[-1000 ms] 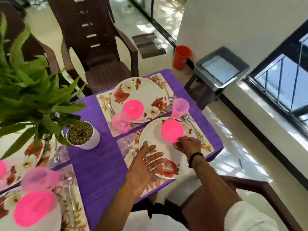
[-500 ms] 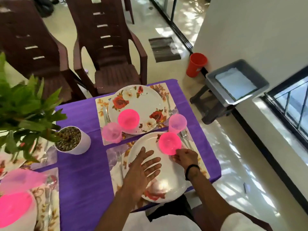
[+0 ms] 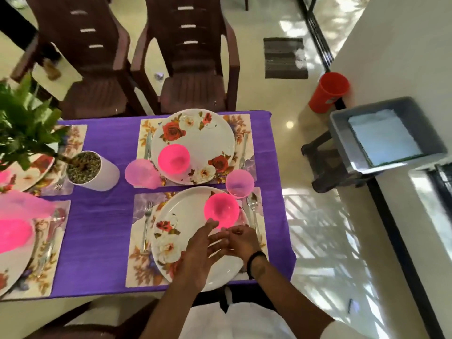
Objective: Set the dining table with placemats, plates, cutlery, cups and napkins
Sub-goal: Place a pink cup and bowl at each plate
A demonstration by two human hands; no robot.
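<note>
My left hand (image 3: 201,253) lies over the near floral plate (image 3: 186,211), fingers straight and spread, a fingertip at the rim of the bright pink bowl (image 3: 221,209) standing on that plate. My right hand (image 3: 243,243) is beside it, fingers loosely curled with nothing seen in them and partly behind the left fingers. The plate sits on a floral placemat (image 3: 139,272) with a fork (image 3: 146,223) to its left, a spoon (image 3: 253,204) to its right and a pale pink cup (image 3: 239,183) at the far right corner.
A second setting (image 3: 203,140) with bowl, cup and cutlery lies beyond, more settings at the left. A potted plant (image 3: 85,171) stands on the purple cloth (image 3: 105,216). Two brown chairs (image 3: 193,57) face me. A grey tub (image 3: 342,133) holding white napkins (image 3: 384,140) and a red bucket (image 3: 329,91) are at the right.
My view has swung to face the table squarely. My left hand slid right across the near plate until its fingers met my right hand, which came a little away from the pink bowl.
</note>
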